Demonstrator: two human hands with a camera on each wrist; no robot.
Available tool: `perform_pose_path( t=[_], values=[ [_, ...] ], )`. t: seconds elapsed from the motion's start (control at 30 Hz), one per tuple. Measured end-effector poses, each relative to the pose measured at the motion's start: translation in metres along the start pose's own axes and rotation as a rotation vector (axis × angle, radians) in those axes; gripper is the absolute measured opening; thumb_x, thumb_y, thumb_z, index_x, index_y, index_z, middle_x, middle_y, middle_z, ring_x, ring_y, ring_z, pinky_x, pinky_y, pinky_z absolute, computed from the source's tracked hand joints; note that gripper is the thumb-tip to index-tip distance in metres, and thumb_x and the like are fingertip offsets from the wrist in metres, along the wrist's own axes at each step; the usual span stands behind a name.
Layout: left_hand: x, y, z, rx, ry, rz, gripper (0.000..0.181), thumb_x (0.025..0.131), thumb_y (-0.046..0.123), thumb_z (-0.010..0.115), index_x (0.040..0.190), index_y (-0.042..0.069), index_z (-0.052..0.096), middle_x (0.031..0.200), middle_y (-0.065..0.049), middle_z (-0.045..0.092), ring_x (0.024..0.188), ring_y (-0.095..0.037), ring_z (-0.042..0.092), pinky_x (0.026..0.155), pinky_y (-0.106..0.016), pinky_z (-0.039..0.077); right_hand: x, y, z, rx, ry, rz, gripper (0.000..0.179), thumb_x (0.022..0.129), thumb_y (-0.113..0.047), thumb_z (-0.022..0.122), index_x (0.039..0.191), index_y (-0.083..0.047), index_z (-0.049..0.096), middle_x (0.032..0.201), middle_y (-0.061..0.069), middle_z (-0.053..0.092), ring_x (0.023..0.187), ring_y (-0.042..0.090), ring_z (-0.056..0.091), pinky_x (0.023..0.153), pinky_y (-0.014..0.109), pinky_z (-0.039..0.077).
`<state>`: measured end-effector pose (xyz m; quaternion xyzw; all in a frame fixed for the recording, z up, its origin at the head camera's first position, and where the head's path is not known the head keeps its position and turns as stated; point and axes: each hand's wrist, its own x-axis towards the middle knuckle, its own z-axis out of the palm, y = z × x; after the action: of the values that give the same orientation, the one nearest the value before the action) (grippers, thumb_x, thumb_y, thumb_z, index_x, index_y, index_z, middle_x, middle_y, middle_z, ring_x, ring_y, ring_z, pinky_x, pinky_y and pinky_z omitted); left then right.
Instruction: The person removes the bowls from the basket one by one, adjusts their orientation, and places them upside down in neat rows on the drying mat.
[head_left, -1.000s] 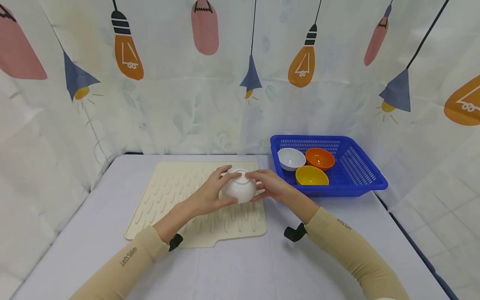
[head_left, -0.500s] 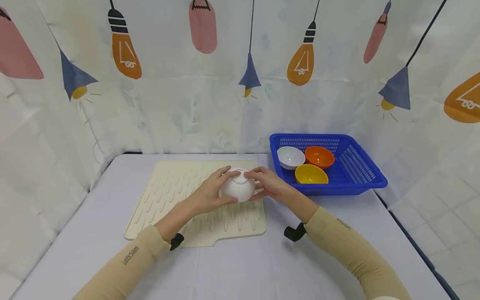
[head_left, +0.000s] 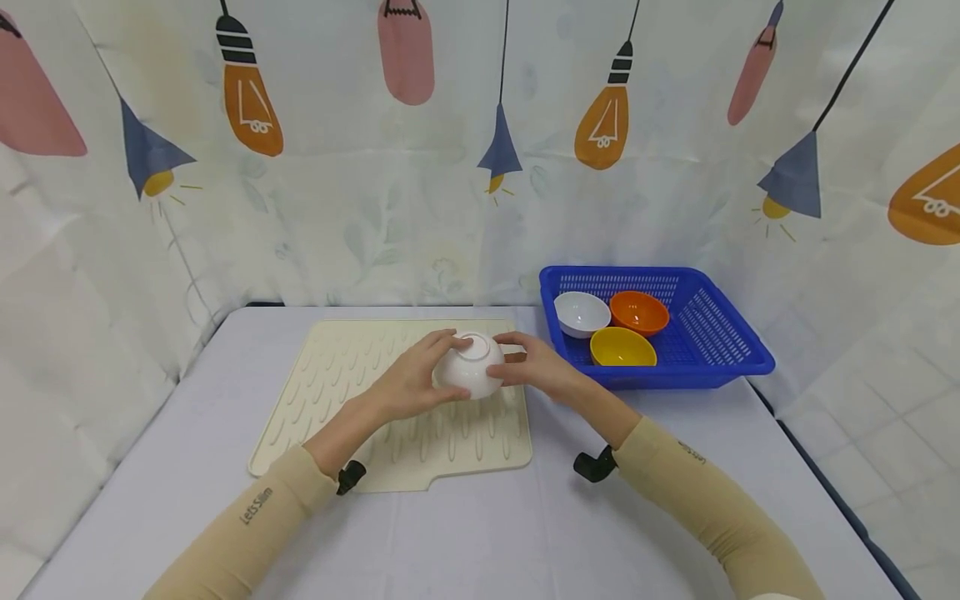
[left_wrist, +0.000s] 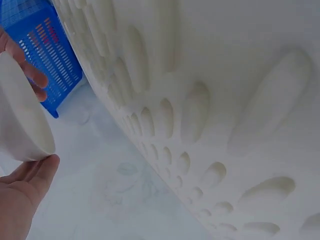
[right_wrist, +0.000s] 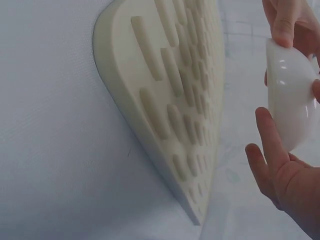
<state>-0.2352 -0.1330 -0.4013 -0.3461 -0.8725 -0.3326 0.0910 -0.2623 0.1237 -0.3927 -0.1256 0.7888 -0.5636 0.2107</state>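
A small white bowl (head_left: 468,367) is held bottom up over the cream ridged mat (head_left: 330,417), its foot ring facing up in the head view. My left hand (head_left: 408,379) grips the bowl from the left, with its thumb low on the side and a finger up by the foot ring. From the other side my right hand (head_left: 536,367) holds it, thumb against the outer wall and fingers partly behind it. In the right wrist view the bowl (right_wrist: 292,100) stands on edge between both hands, with right-hand fingertips (right_wrist: 263,116) at its rim.
At the back right stands a blue plastic basket (head_left: 720,333). Inside it are a white bowl (head_left: 582,315), an orange bowl (head_left: 640,313) and a yellow bowl (head_left: 623,347). A white cloth covers the table (head_left: 480,542), and a printed curtain (head_left: 315,233) hangs behind.
The bowl and my left hand have shifted slightly left. My right thumb has moved from near the foot ring down to the bowl's side.
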Motion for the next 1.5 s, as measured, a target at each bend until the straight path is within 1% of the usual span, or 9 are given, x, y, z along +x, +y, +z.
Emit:
perform_pose_path(
  t=[0.2,0.43,0.57,0.67,0.77,0.97,1.13,1.33,1.5],
  values=[
    [0.001,-0.002,-0.001,-0.001,-0.011,0.016,0.067,0.081,0.025,0.090,0.138,0.011,0.057,0.145,-0.015,0.050,0.135,-0.037,0.048,0.103,-0.053,0.049,0.000,0.005,-0.003,-0.184,0.012,-0.112,0.082,0.085,-0.036,0.086,0.154,-0.020,0.044,0.157,0.008,0.044,0.140,0.034,0.045,0.107,0.054,0.045],
    [0.000,-0.003,-0.001,0.007,-0.018,0.028,0.068,0.082,0.029,0.090,0.138,0.012,0.056,0.144,-0.013,0.051,0.132,-0.033,0.050,0.100,-0.051,0.050,0.002,0.010,-0.001,-0.278,-0.024,-0.408,0.088,0.085,-0.021,0.087,0.157,-0.020,0.038,0.159,0.000,0.038,0.141,0.026,0.041,0.107,0.046,0.047],
    [0.000,-0.005,-0.003,0.019,-0.022,0.027,0.067,0.082,0.029,0.090,0.137,0.011,0.056,0.144,-0.013,0.051,0.132,-0.034,0.050,0.098,-0.051,0.052,0.004,0.014,0.001,-0.350,-0.035,-0.542,0.079,0.087,-0.017,0.085,0.154,-0.018,0.044,0.157,0.003,0.040,0.140,0.025,0.042,0.108,0.047,0.046],
    [0.001,-0.006,-0.004,0.016,-0.024,0.020,0.065,0.081,0.030,0.091,0.134,0.011,0.057,0.141,-0.012,0.053,0.131,-0.032,0.051,0.097,-0.049,0.053,0.005,0.015,0.002,-0.401,-0.037,-0.598,0.070,0.088,-0.017,0.084,0.150,-0.016,0.051,0.156,0.011,0.041,0.140,0.029,0.043,0.106,0.050,0.047],
    [0.001,-0.007,-0.006,0.009,-0.041,0.006,0.065,0.080,0.031,0.091,0.133,0.012,0.057,0.139,-0.009,0.055,0.130,-0.030,0.052,0.097,-0.048,0.053,0.004,0.015,0.003,-0.445,-0.030,-0.620,0.065,0.089,-0.018,0.083,0.147,-0.015,0.055,0.156,0.018,0.041,0.140,0.033,0.044,0.104,0.051,0.048],
    [0.000,-0.013,-0.010,-0.001,-0.074,-0.043,0.065,0.080,0.031,0.091,0.133,0.014,0.057,0.139,-0.006,0.057,0.130,-0.028,0.052,0.098,-0.047,0.052,0.007,0.012,0.009,-0.471,-0.038,-0.593,0.064,0.090,-0.019,0.083,0.148,-0.014,0.055,0.156,0.015,0.042,0.140,0.031,0.044,0.104,0.049,0.049],
    [-0.001,-0.022,-0.016,-0.037,-0.083,-0.085,0.067,0.079,0.030,0.092,0.134,0.013,0.057,0.141,-0.006,0.056,0.131,-0.029,0.051,0.099,-0.049,0.051,0.018,0.011,0.015,-0.475,-0.039,-0.593,0.065,0.090,-0.019,0.083,0.148,-0.015,0.054,0.155,0.007,0.045,0.140,0.025,0.044,0.104,0.046,0.050],
    [-0.004,-0.037,-0.028,-0.114,-0.113,-0.099,0.067,0.080,0.030,0.092,0.136,0.015,0.058,0.142,-0.002,0.057,0.129,-0.027,0.052,0.103,-0.050,0.048,0.032,0.007,0.025,-0.475,-0.037,-0.601,0.065,0.088,-0.016,0.084,0.147,-0.012,0.055,0.150,0.009,0.049,0.137,0.026,0.046,0.101,0.046,0.052],
    [-0.007,-0.051,-0.038,-0.137,-0.116,-0.116,0.070,0.079,0.028,0.092,0.138,0.014,0.057,0.144,-0.005,0.055,0.131,-0.029,0.051,0.103,-0.053,0.047,0.047,0.004,0.037,-0.488,-0.015,-0.619,0.066,0.087,-0.016,0.085,0.146,-0.010,0.056,0.148,0.009,0.050,0.136,0.025,0.048,0.101,0.043,0.053]
  ],
)
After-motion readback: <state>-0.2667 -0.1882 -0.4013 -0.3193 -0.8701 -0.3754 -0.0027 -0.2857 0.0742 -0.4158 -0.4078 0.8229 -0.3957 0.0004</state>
